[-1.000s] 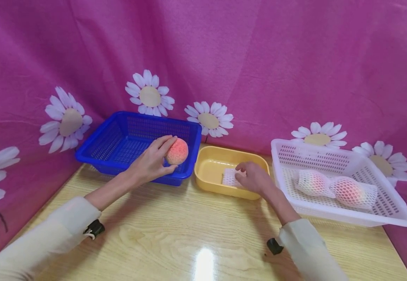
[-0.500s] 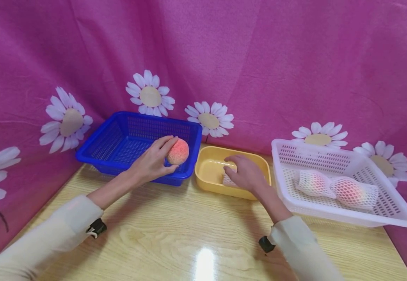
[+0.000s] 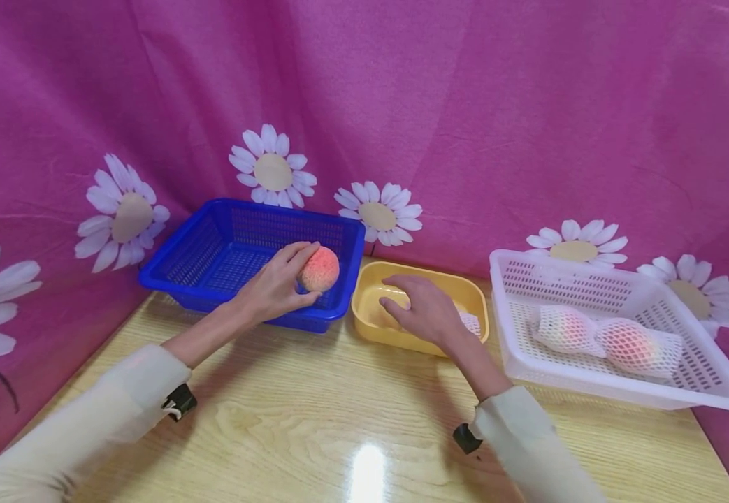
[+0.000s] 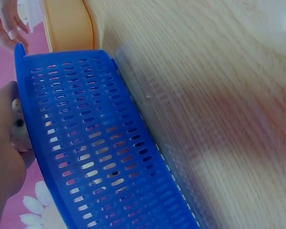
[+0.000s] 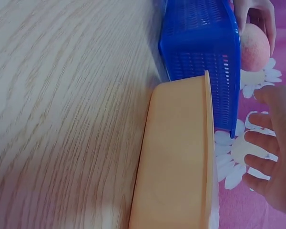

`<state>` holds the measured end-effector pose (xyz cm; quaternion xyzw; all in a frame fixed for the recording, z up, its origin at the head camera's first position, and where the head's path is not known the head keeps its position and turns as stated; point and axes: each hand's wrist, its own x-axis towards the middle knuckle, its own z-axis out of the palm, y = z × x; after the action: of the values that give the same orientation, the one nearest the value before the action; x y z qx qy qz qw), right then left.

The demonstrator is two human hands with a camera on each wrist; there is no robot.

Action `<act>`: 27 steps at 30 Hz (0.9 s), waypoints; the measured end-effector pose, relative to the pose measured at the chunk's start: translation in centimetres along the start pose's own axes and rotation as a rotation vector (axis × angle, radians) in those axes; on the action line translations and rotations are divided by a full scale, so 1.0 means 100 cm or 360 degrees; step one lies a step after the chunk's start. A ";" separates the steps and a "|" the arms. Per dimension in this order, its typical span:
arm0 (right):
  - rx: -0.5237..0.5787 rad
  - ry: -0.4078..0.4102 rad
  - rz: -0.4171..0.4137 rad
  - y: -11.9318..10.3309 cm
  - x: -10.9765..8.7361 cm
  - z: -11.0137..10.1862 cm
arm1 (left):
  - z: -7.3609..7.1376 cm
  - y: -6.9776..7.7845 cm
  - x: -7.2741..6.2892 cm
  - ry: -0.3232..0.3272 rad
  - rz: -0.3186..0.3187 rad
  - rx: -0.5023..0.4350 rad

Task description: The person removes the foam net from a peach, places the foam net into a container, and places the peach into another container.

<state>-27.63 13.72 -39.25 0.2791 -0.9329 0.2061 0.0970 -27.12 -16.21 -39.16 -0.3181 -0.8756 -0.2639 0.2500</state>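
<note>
In the head view my left hand (image 3: 276,285) grips a pink and yellowish peach (image 3: 320,270) over the right end of the blue basket (image 3: 213,288). The same peach (image 5: 255,46) shows above the basket rim in the right wrist view. My right hand (image 3: 426,310) hovers over the yellow tub (image 3: 373,328), its fingers spread and loosely bent with nothing between them. A piece of white foam net (image 3: 470,323) lies in the tub's right end, partly hidden by that hand.
To the right stands a white basket (image 3: 597,381) with two peaches in foam nets (image 3: 630,344) lying end to end. All the containers sit on a wooden table (image 3: 314,405). A magenta cloth (image 3: 452,140) with daisies hangs close behind them.
My right hand has moved left across the yellow tub, away from the foam net, which now shows at its right side. My left hand and the peach have barely moved.
</note>
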 end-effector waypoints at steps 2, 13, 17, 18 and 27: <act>0.0010 0.0021 -0.0054 -0.002 0.001 0.001 | 0.000 0.000 0.001 -0.0009 -0.0023 -0.0012; 0.0078 -0.0009 -0.0260 -0.015 0.003 0.012 | 0.001 -0.003 0.003 -0.0087 -0.0110 -0.0009; 0.0084 -0.0014 -0.0312 -0.020 0.005 0.015 | 0.002 -0.002 0.004 -0.0107 -0.0117 -0.0004; 0.0086 -0.0015 -0.0323 -0.022 0.006 0.016 | 0.002 -0.002 0.004 -0.0113 -0.0122 -0.0004; 0.0073 -0.0003 -0.0406 -0.029 0.006 0.022 | 0.002 -0.001 0.005 -0.0204 -0.0187 0.0000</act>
<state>-26.61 10.24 -40.06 0.3978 -0.8849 0.2132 0.1150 -27.55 -15.94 -38.99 -0.2823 -0.9070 -0.2572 0.1775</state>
